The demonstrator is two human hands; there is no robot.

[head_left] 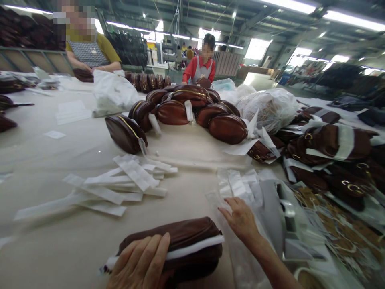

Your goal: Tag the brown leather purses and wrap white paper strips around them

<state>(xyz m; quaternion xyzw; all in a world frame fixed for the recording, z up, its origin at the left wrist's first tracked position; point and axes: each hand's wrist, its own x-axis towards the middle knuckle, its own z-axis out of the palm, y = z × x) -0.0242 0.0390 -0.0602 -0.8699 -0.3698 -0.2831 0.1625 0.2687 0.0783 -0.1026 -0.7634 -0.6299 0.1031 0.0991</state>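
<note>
In the near middle of the head view lies a brown leather pouch (192, 261) with a white paper strip (195, 245) along its top. My left hand (141, 261) grips the pouch at its left end, fingers pressed over the strip. The thumb is hidden. To the right, my right hand (240, 220) hovers over or touches clear plastic bags (224, 196); contact is hard to tell. Its thumb and forefinger are apart, with nothing seen between them. Loose white paper strips (132, 174) lie in a heap beyond the pouch.
A grey tape dispenser (276, 216) stands beside my right forearm. Brown pouches (173, 112) are piled across the table, with more bags (331, 148) heaped at right. Cardboard tags with strings (337, 228) lie lower right. Two people (93, 52) (200, 68) work at the far side.
</note>
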